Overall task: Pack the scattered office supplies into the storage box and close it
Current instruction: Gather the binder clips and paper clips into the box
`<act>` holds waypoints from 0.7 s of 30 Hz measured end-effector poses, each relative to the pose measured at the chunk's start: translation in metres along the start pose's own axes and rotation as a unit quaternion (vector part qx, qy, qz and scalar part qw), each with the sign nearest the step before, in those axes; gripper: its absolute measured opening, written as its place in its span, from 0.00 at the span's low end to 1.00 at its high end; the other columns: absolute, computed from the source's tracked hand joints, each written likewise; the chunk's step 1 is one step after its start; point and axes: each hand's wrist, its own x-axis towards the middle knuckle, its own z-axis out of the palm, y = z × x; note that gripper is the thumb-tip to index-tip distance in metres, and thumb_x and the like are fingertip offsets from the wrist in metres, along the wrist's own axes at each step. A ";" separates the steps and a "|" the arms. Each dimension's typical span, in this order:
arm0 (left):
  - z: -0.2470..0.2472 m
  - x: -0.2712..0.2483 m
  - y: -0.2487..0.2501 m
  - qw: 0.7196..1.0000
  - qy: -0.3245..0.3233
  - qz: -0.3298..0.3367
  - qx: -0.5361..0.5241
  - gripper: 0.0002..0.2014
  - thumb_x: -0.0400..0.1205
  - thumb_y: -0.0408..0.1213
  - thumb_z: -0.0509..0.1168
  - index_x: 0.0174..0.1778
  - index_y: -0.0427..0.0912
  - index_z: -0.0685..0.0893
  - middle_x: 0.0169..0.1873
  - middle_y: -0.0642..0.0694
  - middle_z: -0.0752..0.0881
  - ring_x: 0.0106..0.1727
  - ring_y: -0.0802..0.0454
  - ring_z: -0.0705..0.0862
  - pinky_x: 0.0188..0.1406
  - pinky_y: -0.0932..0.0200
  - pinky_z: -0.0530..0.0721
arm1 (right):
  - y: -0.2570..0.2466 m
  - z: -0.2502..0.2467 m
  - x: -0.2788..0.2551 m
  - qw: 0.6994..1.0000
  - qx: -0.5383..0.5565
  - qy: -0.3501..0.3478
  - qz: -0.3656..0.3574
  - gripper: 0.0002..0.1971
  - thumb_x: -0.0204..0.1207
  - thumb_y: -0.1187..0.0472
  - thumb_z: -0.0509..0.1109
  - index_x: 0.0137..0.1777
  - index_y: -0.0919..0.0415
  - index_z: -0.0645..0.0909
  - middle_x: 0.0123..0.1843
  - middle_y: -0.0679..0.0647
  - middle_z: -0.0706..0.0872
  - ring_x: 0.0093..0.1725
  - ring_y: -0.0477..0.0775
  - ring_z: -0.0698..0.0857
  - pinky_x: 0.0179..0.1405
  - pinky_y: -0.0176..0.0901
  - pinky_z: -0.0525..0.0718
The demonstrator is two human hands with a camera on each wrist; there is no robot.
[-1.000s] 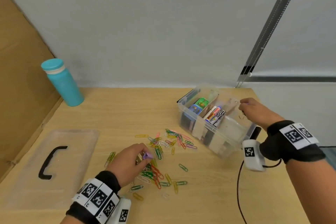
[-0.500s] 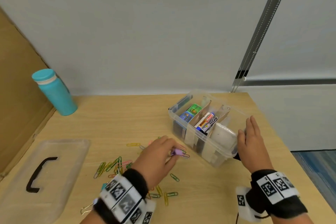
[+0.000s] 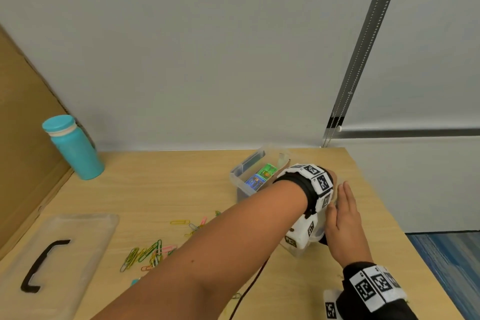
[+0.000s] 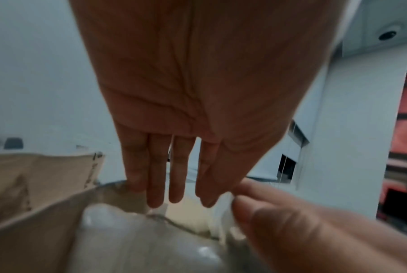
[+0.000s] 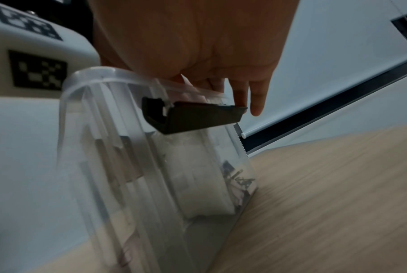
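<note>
Over the back right part of the table (image 3: pixel 161 189), in the head view, your left hand (image 3: pixel 333 176) reaches across the clear storage box (image 3: pixel 240 176), mostly hidden behind its wrist band. Your right hand (image 3: pixel 342 218) lies flat against the box's near right end, fingers straight and together. Coloured paper clips (image 3: pixel 148 254) lie scattered near the middle of the table, toward its front edge. The clear lid (image 3: pixel 85 236) with its black handle sits at the front left, well apart from the box, and a teal bottle (image 3: pixel 74 150) stands at the back left corner.

From the left wrist view, your left hand (image 4: pixel 197 92) shows its palm, four fingers (image 4: pixel 155 175) straight and close together, tips down over the box's interior; it holds nothing you can see. Your right hand's fingertips (image 4: pixel 279 218) are just beside them, blurred.

From the right wrist view, your right hand (image 5: pixel 193 40) rests its palm on the box rim (image 5: pixel 99 73), fingers extended downward past the black latch (image 5: pixel 197 116). Whether they touch the latch, you cannot tell. Through the box wall a white roll and some dark clips show, blurred.
</note>
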 end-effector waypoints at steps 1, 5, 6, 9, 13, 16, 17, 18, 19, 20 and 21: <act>0.005 0.015 -0.002 1.000 -0.025 -0.001 0.015 0.27 0.74 0.41 0.69 0.69 0.40 0.76 0.58 0.42 0.83 0.53 0.41 0.85 0.52 0.43 0.86 | 0.000 0.000 0.000 1.000 0.002 0.000 0.000 0.28 0.86 0.54 0.47 0.85 0.55 0.49 0.86 0.43 0.45 0.83 0.48 0.54 0.75 0.37 0.52; -0.009 -0.021 -0.001 0.996 0.026 -0.015 -0.080 0.22 0.77 0.33 0.67 0.70 0.40 0.77 0.65 0.41 0.82 0.58 0.44 0.83 0.56 0.55 0.81 | -0.002 0.000 -0.001 1.000 0.001 -0.001 0.000 0.27 0.86 0.55 0.48 0.84 0.58 0.49 0.86 0.45 0.46 0.83 0.51 0.55 0.76 0.38 0.52; -0.012 -0.035 -0.004 0.990 0.052 -0.008 -0.134 0.21 0.80 0.31 0.63 0.71 0.41 0.76 0.67 0.43 0.81 0.62 0.45 0.81 0.60 0.55 0.79 | -0.002 0.000 -0.001 1.000 -0.003 -0.002 0.001 0.28 0.86 0.55 0.48 0.84 0.59 0.49 0.86 0.46 0.46 0.83 0.51 0.55 0.76 0.39 0.52; -0.015 -0.098 -0.020 0.958 0.145 0.014 -0.248 0.18 0.84 0.31 0.56 0.69 0.46 0.78 0.67 0.48 0.81 0.66 0.51 0.80 0.68 0.56 0.77 | -0.001 -0.001 -0.001 1.000 -0.016 -0.007 -0.002 0.28 0.86 0.54 0.47 0.85 0.59 0.49 0.86 0.47 0.46 0.83 0.53 0.56 0.75 0.40 0.55; 0.016 -0.188 -0.061 0.922 0.225 0.005 -0.315 0.15 0.84 0.35 0.57 0.64 0.51 0.81 0.60 0.56 0.85 0.57 0.59 0.83 0.61 0.59 0.82 | 0.000 -0.003 0.000 0.998 -0.066 -0.013 0.008 0.28 0.86 0.53 0.47 0.84 0.60 0.52 0.87 0.49 0.49 0.83 0.55 0.57 0.79 0.48 0.58; 0.040 -0.256 -0.097 0.901 0.264 -0.046 -0.341 0.13 0.84 0.34 0.60 0.61 0.53 0.82 0.54 0.60 0.86 0.53 0.65 0.83 0.54 0.71 0.80 | -0.005 -0.008 0.000 0.989 -0.143 -0.013 0.027 0.27 0.85 0.53 0.48 0.83 0.62 0.58 0.86 0.55 0.55 0.82 0.62 0.60 0.80 0.59 0.62; 0.049 -0.276 -0.108 0.895 0.270 -0.072 -0.346 0.13 0.84 0.34 0.61 0.60 0.54 0.82 0.52 0.61 0.86 0.52 0.66 0.84 0.51 0.74 0.80 | -0.008 -0.009 -0.001 0.985 -0.169 -0.009 0.035 0.27 0.85 0.53 0.50 0.82 0.62 0.59 0.85 0.57 0.57 0.82 0.64 0.60 0.79 0.62 0.62; 0.061 -0.294 -0.119 0.892 0.275 -0.100 -0.345 0.13 0.84 0.35 0.61 0.59 0.56 0.82 0.50 0.63 0.86 0.52 0.66 0.84 0.50 0.74 0.80 | -0.014 -0.009 -0.004 0.981 -0.190 0.000 0.038 0.27 0.84 0.55 0.53 0.81 0.63 0.60 0.84 0.58 0.59 0.82 0.66 0.59 0.79 0.64 0.62; 0.073 -0.309 -0.130 0.890 0.276 -0.128 -0.340 0.12 0.84 0.36 0.61 0.58 0.57 0.82 0.49 0.63 0.86 0.51 0.66 0.84 0.49 0.74 0.80 | -0.021 -0.009 -0.006 0.979 -0.202 0.016 0.029 0.26 0.83 0.57 0.56 0.80 0.63 0.62 0.84 0.59 0.61 0.81 0.68 0.59 0.78 0.65 0.62; 0.087 -0.323 -0.140 0.889 0.272 -0.157 -0.333 0.11 0.83 0.37 0.62 0.57 0.58 0.81 0.49 0.64 0.86 0.51 0.66 0.84 0.48 0.72 0.81 | -0.032 -0.008 -0.011 0.978 -0.207 0.036 0.004 0.26 0.81 0.59 0.59 0.79 0.63 0.64 0.82 0.60 0.63 0.81 0.69 0.60 0.78 0.66 0.63; 0.102 -0.335 -0.148 0.892 0.258 -0.191 -0.319 0.10 0.83 0.38 0.62 0.55 0.59 0.81 0.48 0.63 0.86 0.49 0.65 0.84 0.48 0.70 0.82 | -0.045 -0.006 -0.016 0.976 -0.206 0.056 -0.035 0.25 0.80 0.61 0.61 0.76 0.63 0.67 0.80 0.61 0.67 0.80 0.69 0.62 0.76 0.65 0.64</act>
